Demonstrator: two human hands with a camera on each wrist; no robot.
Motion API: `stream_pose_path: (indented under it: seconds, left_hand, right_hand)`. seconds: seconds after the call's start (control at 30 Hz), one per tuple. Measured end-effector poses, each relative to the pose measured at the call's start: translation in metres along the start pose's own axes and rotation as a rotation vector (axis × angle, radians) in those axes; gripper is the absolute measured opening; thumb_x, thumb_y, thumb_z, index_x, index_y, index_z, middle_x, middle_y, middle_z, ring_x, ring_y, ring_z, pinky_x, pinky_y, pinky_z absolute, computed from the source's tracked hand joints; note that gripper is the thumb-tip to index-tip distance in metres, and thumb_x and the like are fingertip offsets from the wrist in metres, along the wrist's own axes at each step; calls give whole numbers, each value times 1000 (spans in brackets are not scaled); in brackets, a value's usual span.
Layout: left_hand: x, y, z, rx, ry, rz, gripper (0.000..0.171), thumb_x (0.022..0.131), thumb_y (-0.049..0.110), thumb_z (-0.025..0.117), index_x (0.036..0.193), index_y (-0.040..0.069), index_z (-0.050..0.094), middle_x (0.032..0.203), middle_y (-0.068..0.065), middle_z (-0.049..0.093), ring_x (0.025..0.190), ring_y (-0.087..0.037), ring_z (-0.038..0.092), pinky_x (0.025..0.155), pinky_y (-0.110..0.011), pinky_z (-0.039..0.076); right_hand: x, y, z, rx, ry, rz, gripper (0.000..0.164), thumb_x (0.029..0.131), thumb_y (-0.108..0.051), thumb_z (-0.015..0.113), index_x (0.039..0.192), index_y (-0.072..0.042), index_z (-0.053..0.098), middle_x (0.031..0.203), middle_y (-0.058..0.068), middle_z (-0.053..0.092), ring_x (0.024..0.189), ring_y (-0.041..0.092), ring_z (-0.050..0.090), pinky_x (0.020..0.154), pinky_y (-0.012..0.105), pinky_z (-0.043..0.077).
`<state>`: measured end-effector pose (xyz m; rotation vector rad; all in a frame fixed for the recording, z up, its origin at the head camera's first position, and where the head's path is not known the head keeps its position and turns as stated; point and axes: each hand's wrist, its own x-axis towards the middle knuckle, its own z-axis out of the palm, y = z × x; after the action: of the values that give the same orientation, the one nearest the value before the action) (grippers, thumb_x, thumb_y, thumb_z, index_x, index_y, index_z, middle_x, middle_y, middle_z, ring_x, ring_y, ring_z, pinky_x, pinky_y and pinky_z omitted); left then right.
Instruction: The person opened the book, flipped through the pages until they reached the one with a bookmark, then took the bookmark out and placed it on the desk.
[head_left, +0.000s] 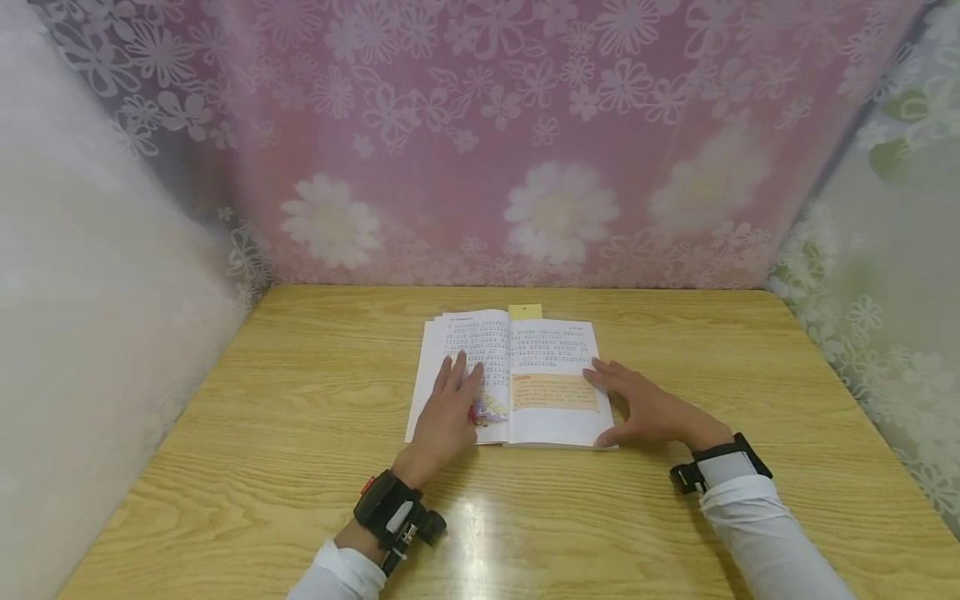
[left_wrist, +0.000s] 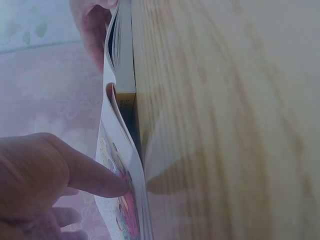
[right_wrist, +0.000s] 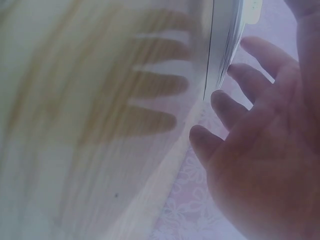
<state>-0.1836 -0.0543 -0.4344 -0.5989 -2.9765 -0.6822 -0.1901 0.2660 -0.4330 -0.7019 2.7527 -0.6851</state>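
On the wood-grain table [head_left: 300, 392], I watch a person's left hand [head_left: 444, 421] rest on the left page [head_left: 468, 327] of an open book [head_left: 551, 427], its fingers extended, slightly spread and pointing up across the printed lines. My left wrist view shows the thumb [left_wrist: 100, 177] reaching over the red part of a colourful illustration [head_left: 492, 406] low on that page, the paper bowing near the spine. The book lies between the two hands, partly under the left fingers. At the middle, a yellow tab [head_left: 525, 312] juts past the top edge; on the right page, an orange text box [head_left: 555, 392] sits below the print. At far right, I see the right hand [head_left: 652, 408] beside the book, fingertips at its outer edge, thumb by the lower corner. Its fingers are spread, gaps plain in my right wrist view; whether they press the paper, I cannot tell.
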Motion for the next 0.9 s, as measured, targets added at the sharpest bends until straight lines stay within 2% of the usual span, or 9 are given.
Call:
stream_pose_path:
  seconds: [0.17, 0.33, 0.47, 0.63, 0.67, 0.73, 0.83, 0.9]
  left_hand:
    - [1, -2, 1, -63, -80, 42, 74, 74, -6, 48, 143, 11, 25, 151, -9, 20, 137, -21, 14, 108, -37, 22]
    - [1, -2, 1, 11, -165, 119, 61, 82, 1, 47, 140, 11, 32, 146, -11, 32, 133, -22, 26, 107, -36, 25]
    - [1, 1, 0, 47, -161, 150, 51, 88, 16, 46, 138, 12, 37, 142, -13, 38, 130, -24, 32, 105, -37, 29]
    - [3, 6, 1, 56, -122, 144, 45, 95, 35, 35, 130, 10, 46, 132, -13, 48, 124, -24, 39, 99, -40, 36]
    - [4, 8, 1, 60, -115, 142, 47, 94, 41, 33, 125, 10, 50, 125, -13, 52, 118, -24, 45, 94, -40, 40]
    - [4, 11, 2, 80, -102, 132, 57, 91, 55, 32, 119, 10, 52, 122, -13, 53, 113, -27, 48, 88, -42, 43]
    - [5, 15, 6, 121, -91, 116, 77, 78, 76, 33, 115, 11, 51, 115, -12, 53, 101, -27, 51, 77, -41, 46]
    - [5, 18, 8, 143, -102, 90, 93, 70, 83, 34, 124, 9, 47, 127, -14, 48, 108, -32, 48, 83, -45, 45]
  right_hand:
    - [2, 1, 0, -24, 10, -5, 99, 63, -62, 68, 141, -14, 31, 149, 16, 22, 134, 42, 10, 103, 62, 14]
    - [5, 3, 0, -44, 54, 23, 90, 65, -63, 65, 138, -17, 39, 147, 12, 31, 134, 41, 13, 103, 61, 16]
    - [7, 3, 0, -51, 79, 50, 85, 65, -65, 64, 134, -20, 45, 145, 8, 36, 133, 40, 17, 103, 58, 20]
    - [8, 2, -1, -47, 109, 61, 79, 66, -62, 65, 131, -21, 49, 143, 6, 39, 133, 36, 21, 103, 56, 22]
    - [8, 2, 0, -45, 114, 60, 78, 66, -62, 66, 130, -20, 49, 143, 6, 39, 132, 35, 22, 103, 55, 23]
    - [9, 1, 0, -45, 121, 59, 78, 66, -62, 66, 129, -20, 50, 142, 6, 40, 132, 35, 24, 103, 54, 23]
    - [9, 0, -1, -45, 126, 68, 78, 66, -62, 65, 129, -20, 51, 141, 7, 41, 131, 34, 27, 103, 54, 24]
    - [10, -2, -2, -50, 131, 70, 77, 66, -62, 66, 129, -19, 51, 141, 7, 42, 130, 33, 28, 103, 53, 25]
